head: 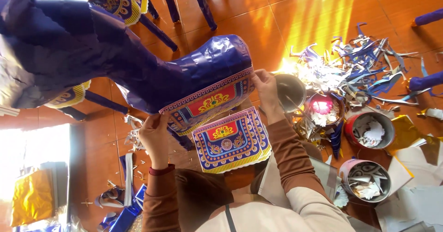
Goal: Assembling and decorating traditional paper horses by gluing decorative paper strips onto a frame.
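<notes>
Above the orange wooden floor [295,15], in the head view, a large blue paper figure [138,61] lies across the person's lap, and both hands press a printed ornamental panel [210,100] against its rounded blue end. The left hand [154,132] pinches the panel's lower left corner; the right hand [265,84] pinches its right edge. A second patterned panel [230,142] lies just below, on the lap. To the right stand a metal bowl [290,91] and round tins [369,128] of paper cut-outs, with blue and silver paper scraps [364,61] strewn beyond. The panel looks thin, light and easily creased, so holding it by opposite edges seems safest; the hollow figure probably dents under firm pressure.
</notes>
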